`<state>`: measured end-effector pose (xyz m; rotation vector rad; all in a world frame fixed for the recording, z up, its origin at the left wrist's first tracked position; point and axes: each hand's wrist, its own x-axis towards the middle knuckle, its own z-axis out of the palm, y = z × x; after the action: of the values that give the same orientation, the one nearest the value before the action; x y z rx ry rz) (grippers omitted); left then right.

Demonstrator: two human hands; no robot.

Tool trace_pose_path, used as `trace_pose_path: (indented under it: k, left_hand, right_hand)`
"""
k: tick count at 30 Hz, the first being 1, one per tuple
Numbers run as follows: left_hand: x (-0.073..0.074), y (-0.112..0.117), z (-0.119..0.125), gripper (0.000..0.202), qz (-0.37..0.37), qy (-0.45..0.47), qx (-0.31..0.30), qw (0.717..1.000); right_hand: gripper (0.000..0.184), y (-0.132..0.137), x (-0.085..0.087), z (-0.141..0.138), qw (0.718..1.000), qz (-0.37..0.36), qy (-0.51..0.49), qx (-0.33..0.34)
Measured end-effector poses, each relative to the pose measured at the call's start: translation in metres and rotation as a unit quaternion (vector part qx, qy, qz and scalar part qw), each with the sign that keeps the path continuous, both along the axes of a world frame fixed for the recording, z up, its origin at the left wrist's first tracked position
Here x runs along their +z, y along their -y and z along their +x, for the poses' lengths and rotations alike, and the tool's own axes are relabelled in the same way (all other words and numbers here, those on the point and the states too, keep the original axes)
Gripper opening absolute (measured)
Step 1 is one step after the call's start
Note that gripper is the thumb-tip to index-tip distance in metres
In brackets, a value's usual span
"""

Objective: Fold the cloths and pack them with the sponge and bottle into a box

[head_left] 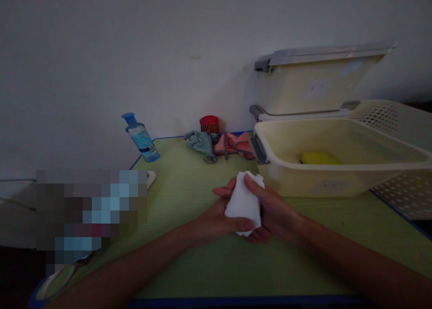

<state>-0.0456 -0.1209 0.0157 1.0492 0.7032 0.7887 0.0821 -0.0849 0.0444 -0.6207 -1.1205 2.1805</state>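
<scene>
Left hand (221, 215) and right hand (272, 206) both grasp the folded white sheet (243, 201) between them, its long axis running near to far above the bench (189, 268)

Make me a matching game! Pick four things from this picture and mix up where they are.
Things:
1. Folded white bundle
2. Clear blue-capped plastic bottle
3. Round red-lidded box
4. Rounded yellow object

Places:
A. Inside the open cream plastic bin
B. Behind the crumpled grey-blue cloth and pink patterned cloth
C. Held by the left hand and right hand
D. Near the far left corner of the green, blue-edged table

Right pairs: 1-C, 2-D, 3-B, 4-A
</scene>
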Motion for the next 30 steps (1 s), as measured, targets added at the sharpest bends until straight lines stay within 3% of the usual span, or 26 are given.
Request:
trace_pose_path:
  k: [7,13,19,25,30]
  left_hand:
    - [0.002,-0.002,-0.001,0.038,0.006,0.004,-0.009,1.0]
    - [0.005,0.001,0.0,0.018,0.004,0.002,-0.044,0.999]
    - [0.011,0.005,0.002,0.019,-0.019,0.007,-0.054,0.998]
    - [0.007,0.005,0.002,0.015,-0.032,0.021,-0.006,0.999]
    - [0.008,0.0,0.006,0.012,-0.068,0.012,0.057,0.996]
  right_hand:
    - [0.031,0.001,0.002,-0.002,0.999,-0.031,-0.004,-0.027]
    - [0.031,0.003,0.005,0.0,0.999,-0.037,-0.018,-0.034]
    - [0.03,0.002,0.011,0.0,0.999,-0.03,-0.01,-0.034]
    - [0.034,-0.001,0.004,0.004,0.998,0.047,0.029,-0.014]
    - [0.048,-0.002,-0.008,0.007,0.989,0.099,0.074,0.086]
